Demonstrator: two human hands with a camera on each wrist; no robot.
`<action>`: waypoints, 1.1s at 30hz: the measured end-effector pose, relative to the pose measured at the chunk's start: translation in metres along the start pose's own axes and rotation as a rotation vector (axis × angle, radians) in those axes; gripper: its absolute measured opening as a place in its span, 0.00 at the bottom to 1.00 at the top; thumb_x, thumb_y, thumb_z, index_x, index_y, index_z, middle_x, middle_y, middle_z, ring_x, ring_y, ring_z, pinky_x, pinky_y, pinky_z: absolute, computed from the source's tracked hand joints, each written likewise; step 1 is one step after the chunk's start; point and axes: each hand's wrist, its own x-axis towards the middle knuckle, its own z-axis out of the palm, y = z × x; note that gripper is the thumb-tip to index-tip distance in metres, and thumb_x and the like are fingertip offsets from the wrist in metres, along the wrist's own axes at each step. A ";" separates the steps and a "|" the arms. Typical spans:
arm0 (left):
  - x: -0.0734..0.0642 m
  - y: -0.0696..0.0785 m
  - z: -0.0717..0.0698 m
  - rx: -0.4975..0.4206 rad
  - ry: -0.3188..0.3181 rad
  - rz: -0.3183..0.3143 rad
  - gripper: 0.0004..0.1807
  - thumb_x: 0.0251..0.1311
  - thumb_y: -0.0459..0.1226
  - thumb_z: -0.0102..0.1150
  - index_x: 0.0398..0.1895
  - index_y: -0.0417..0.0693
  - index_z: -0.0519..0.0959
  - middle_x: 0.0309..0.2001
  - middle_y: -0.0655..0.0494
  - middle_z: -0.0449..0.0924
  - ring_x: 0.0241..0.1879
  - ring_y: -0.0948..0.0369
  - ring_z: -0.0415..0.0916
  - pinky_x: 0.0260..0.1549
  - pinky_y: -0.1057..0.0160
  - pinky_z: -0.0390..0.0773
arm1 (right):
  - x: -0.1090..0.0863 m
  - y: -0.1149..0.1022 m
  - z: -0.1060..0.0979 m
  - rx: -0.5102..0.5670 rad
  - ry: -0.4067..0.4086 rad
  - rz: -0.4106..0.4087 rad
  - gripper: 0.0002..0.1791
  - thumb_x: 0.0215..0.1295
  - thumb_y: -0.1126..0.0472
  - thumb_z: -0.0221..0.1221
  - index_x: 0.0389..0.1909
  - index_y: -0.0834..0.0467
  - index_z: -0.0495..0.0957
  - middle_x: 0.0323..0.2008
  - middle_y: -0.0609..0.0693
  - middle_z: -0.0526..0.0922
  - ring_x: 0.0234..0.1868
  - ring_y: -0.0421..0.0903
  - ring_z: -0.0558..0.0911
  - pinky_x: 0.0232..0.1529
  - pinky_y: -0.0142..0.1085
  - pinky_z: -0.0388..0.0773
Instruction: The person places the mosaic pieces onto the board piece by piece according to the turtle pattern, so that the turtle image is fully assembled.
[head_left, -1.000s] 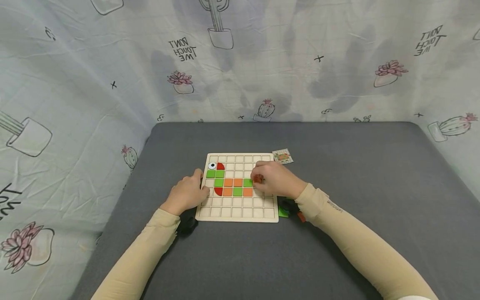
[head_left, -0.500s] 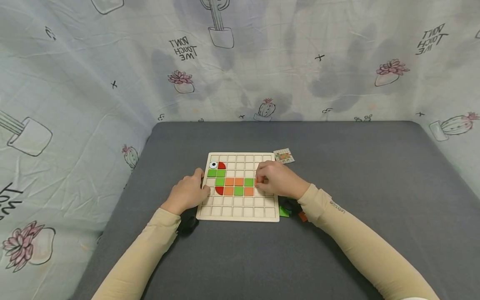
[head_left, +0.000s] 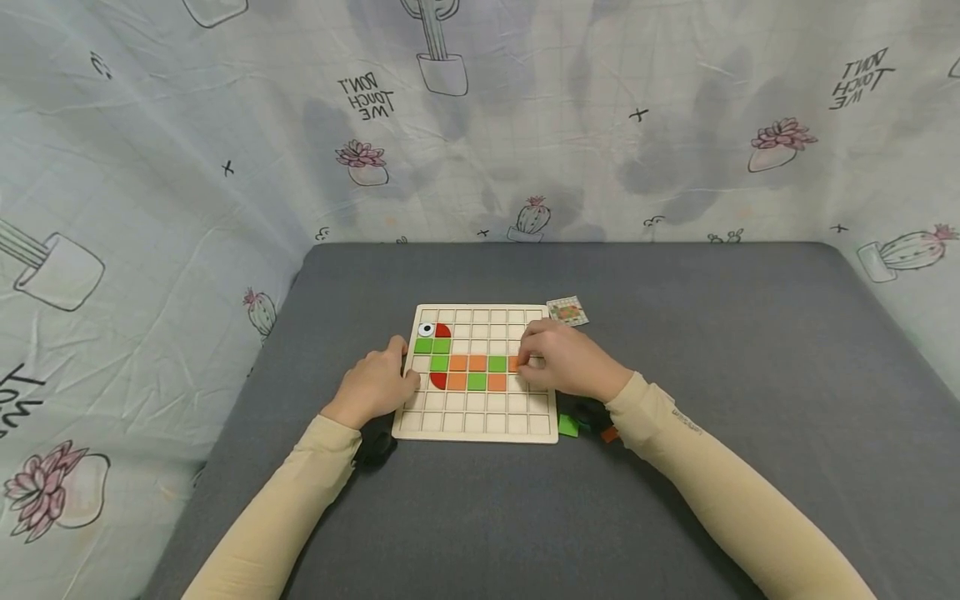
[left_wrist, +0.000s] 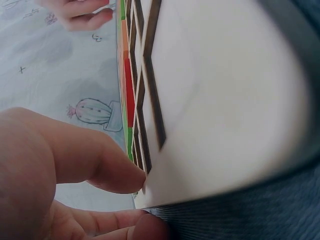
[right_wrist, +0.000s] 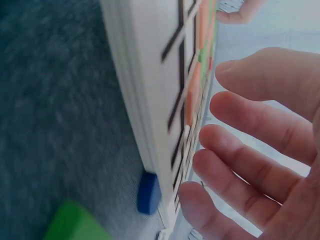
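Observation:
A pale wooden grid board [head_left: 475, 425] holds a pattern of green and orange square tiles, red rounded pieces and an eye piece [head_left: 426, 330]. My left hand [head_left: 372, 385] holds the board's left edge; in the left wrist view the thumb [left_wrist: 117, 165] rests at its rim with the fingers beside it. Over the right part of the board hovers my right hand [head_left: 564, 358], its fingers loosely bent and nothing between them in the right wrist view. Just by its fingertips, an orange tile [head_left: 513, 363] lies in the cell right of a green tile [head_left: 497, 364].
A small pattern card [head_left: 567, 312] lies at the board's far right corner. Right of the board are a loose green tile [head_left: 568, 426], an orange piece [head_left: 610, 434] and, in the right wrist view, a blue piece [right_wrist: 148, 193]. Grey cloth covers the table [head_left: 480, 525].
My right hand has set the orange tile into the row right of the green tile, let it go and drawn slightly right. The left hand has stayed on the board's edge.

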 end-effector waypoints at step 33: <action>-0.001 0.001 0.001 -0.009 -0.005 0.004 0.28 0.70 0.42 0.54 0.68 0.36 0.65 0.38 0.42 0.81 0.25 0.53 0.74 0.22 0.58 0.69 | -0.061 0.004 -0.035 -0.119 -0.123 0.120 0.14 0.57 0.64 0.74 0.45 0.55 0.89 0.44 0.49 0.84 0.37 0.44 0.80 0.37 0.38 0.78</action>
